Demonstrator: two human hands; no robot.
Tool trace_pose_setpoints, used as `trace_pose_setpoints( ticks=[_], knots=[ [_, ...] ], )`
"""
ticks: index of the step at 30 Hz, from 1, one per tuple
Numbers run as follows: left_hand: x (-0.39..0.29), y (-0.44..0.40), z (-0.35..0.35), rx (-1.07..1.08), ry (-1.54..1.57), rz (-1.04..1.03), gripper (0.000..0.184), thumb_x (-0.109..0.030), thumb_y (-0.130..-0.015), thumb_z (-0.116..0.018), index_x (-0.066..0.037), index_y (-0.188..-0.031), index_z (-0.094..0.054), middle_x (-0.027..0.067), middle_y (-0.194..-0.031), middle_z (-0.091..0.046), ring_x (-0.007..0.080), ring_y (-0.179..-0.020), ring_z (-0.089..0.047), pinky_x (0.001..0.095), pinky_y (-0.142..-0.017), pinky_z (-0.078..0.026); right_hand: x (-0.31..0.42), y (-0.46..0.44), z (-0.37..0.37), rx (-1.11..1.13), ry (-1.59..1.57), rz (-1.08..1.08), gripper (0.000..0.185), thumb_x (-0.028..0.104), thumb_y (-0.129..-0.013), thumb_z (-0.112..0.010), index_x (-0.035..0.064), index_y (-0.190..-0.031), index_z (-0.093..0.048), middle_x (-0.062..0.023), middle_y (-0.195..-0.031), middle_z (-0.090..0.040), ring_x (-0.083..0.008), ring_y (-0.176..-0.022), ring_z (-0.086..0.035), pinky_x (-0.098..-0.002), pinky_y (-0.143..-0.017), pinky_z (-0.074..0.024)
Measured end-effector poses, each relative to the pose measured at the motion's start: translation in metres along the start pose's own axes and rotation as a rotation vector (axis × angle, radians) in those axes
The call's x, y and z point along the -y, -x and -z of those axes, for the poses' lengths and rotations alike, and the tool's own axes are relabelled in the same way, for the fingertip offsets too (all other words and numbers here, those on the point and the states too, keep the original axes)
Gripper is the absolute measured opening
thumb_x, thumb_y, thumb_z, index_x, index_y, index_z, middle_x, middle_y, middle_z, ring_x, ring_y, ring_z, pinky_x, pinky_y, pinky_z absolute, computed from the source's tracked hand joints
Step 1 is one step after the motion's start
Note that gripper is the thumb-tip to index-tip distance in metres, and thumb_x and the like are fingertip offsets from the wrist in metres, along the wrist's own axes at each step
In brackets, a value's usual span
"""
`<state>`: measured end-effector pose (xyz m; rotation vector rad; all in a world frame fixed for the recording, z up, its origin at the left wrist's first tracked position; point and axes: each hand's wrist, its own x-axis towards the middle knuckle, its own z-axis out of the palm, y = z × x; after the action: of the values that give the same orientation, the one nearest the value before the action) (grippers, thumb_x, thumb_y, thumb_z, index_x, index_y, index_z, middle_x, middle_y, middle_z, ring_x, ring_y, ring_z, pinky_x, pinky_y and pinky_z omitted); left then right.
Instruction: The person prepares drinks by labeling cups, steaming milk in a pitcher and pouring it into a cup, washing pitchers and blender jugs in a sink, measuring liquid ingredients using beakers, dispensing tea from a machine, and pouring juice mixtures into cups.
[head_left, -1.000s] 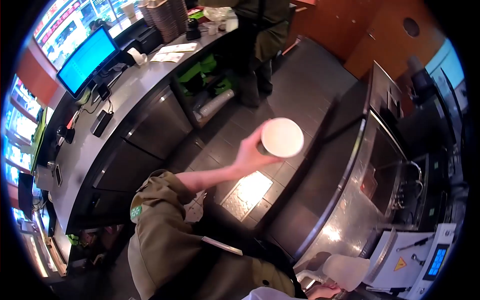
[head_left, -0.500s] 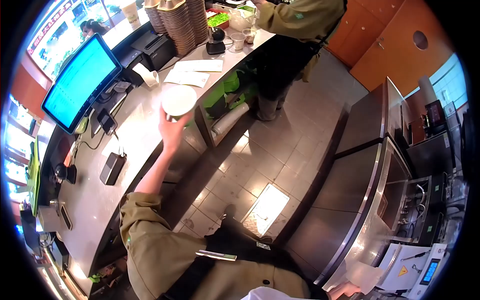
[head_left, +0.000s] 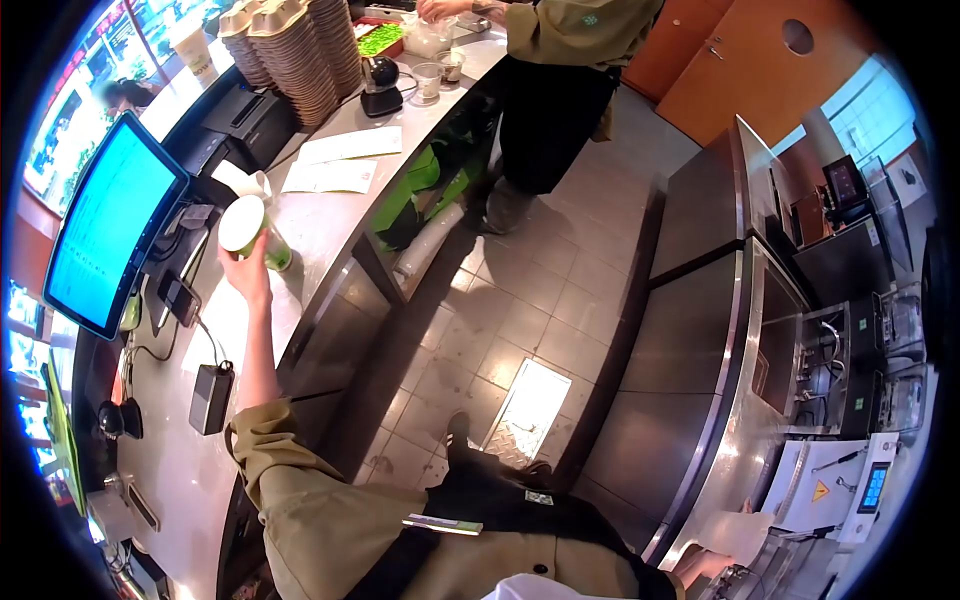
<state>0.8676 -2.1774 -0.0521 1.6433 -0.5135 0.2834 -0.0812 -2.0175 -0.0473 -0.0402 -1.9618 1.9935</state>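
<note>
My left hand (head_left: 252, 272) is closed around a drink cup (head_left: 243, 222) at the inner side of the counter. The cup has a round white top, and green shows on its lower side; I cannot tell whether its base touches the counter. A curled strip of white paper (head_left: 243, 181) lies just beyond it, beside the monitor. Low at the right, my right hand (head_left: 703, 568) is closed at the edge of a pale translucent item (head_left: 738, 535), whose kind is unclear. That hand is near the steel worktop, partly cut off by my sleeve and the frame edge.
The counter (head_left: 180, 500) carries a monitor (head_left: 115, 225), a black box (head_left: 212, 398), paper sheets (head_left: 330, 175) and stacked cardboard cup carriers (head_left: 300, 60). A co-worker (head_left: 560, 110) stands at its far end. Steel cabinets (head_left: 665, 380) line the right; tiled floor (head_left: 520, 310) lies between.
My left hand has carried the cup leftwards and lower over the counter, closer to the monitor. My view has turned slightly. My right hand still has the translucent item.
</note>
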Motion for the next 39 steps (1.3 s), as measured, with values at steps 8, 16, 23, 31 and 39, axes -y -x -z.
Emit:
trace_pose_setpoints(
  ticks=[8,16,23,31,39],
  knots=[
    [0.011,-0.008,0.003,0.011,0.003,0.045,0.071,-0.019,-0.065,-0.077,0.001,-0.122,-0.039,0.0117,-0.119,-0.047,0.0197,-0.107,-0.047,0.0296,-0.092,-0.037,-0.016,-0.036,0.029,-0.060,0.005,-0.056,0.043,0.033,-0.075,-0.058,-0.0090,-0.080,-0.060,-0.0142,-0.083,-0.061,-0.0237,-0.072,-0.059,-0.0349,-0.062,-0.0489],
    [-0.052,0.163,-0.048,-0.084,0.010,-0.106,0.040,-0.023,-0.082,-0.056,0.007,-0.107,-0.045,0.0187,-0.099,-0.050,0.0258,-0.095,-0.048,0.0362,-0.083,-0.038,-0.029,-0.112,0.105,0.220,0.192,-0.121,0.037,0.029,-0.078,-0.055,-0.0067,-0.086,-0.062,-0.0137,-0.087,-0.064,-0.0227,-0.074,-0.061,-0.0348,-0.064,-0.0510],
    [-0.324,0.695,0.024,2.374,0.838,0.372,0.039,-0.023,-0.090,-0.047,-0.005,-0.123,-0.038,0.0086,-0.106,-0.054,0.0163,-0.101,-0.051,0.0286,-0.089,-0.040,-0.055,-0.128,0.184,0.371,0.644,0.281,0.025,0.015,-0.083,-0.045,0.0005,-0.074,-0.064,-0.0037,-0.061,-0.059,-0.0121,-0.053,-0.047,-0.0295,-0.049,-0.0401],
    [-0.433,1.025,0.152,2.954,-0.336,1.670,0.043,-0.024,-0.078,-0.050,0.006,-0.109,-0.046,0.0249,-0.115,-0.045,0.0362,-0.107,-0.046,0.0470,-0.095,-0.035,-0.122,-0.188,0.246,0.519,0.599,0.354,0.015,0.016,-0.078,-0.052,0.0038,-0.079,-0.061,-0.0136,-0.072,-0.059,-0.0286,-0.069,-0.059,-0.0378,-0.063,-0.0458],
    [-0.456,1.121,0.193,2.865,-0.100,0.738,0.047,0.002,-0.077,-0.044,-0.004,-0.121,-0.030,0.0183,-0.112,-0.044,0.0312,-0.103,-0.051,0.0452,-0.080,-0.051,-0.149,-0.427,0.233,0.202,0.820,0.163,0.059,0.027,-0.075,-0.058,-0.0069,-0.119,-0.039,-0.0272,-0.113,-0.048,-0.0364,-0.107,-0.047,-0.0414,-0.089,-0.0379]
  ],
)
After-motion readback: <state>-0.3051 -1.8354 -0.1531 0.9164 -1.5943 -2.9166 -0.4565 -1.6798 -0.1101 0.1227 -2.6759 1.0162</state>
